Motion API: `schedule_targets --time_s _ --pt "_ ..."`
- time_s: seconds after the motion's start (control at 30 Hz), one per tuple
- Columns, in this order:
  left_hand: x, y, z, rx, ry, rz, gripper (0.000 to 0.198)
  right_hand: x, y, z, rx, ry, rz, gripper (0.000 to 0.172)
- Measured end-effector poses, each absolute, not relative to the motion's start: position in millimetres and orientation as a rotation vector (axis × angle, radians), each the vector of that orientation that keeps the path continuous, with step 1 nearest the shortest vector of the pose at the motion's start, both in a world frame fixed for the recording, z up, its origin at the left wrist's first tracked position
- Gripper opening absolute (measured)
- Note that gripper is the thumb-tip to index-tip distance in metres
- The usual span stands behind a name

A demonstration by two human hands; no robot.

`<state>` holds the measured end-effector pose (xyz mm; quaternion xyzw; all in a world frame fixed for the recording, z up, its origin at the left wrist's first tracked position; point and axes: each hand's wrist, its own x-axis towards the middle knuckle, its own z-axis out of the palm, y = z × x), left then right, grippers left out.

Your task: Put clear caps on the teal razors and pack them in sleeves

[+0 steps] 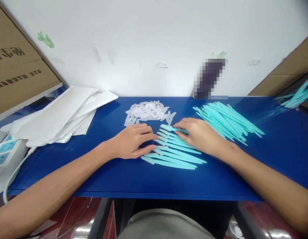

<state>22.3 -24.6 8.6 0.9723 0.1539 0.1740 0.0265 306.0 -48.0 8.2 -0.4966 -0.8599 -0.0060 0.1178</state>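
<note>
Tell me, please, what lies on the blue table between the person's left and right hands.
In the head view, a row of slim turquoise pieces lies between the left hand and the right hand, which partly covers it.

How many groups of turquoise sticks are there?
3: a row in front, a pile beyond the right hand, a bunch at the right edge, partly cut off. Others may be hidden.

Narrow gap on blue table (185, 107) between white pieces (149, 111) and teal pile (228, 119), right hand (197, 132) before it, depth unclear.
</note>
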Motion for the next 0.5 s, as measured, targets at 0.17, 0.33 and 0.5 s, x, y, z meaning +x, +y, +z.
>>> schedule_targets --time_s 0.17,0.33,0.5 --pt "22.3 -24.1 7.5 2.972 0.494 0.498 0.039 306.1 -48.2 7.5 -1.393 -2.538 -0.007 0.034" --pt "22.0 -23.8 7.1 2.956 0.489 0.499 0.039 305.6 -47.4 4.6 -1.290 -2.552 0.077 0.033" --pt "22.0 -23.2 6.7 2.946 0.496 0.503 0.040 303.8 -47.9 4.4 -1.269 -2.541 0.138 0.032"
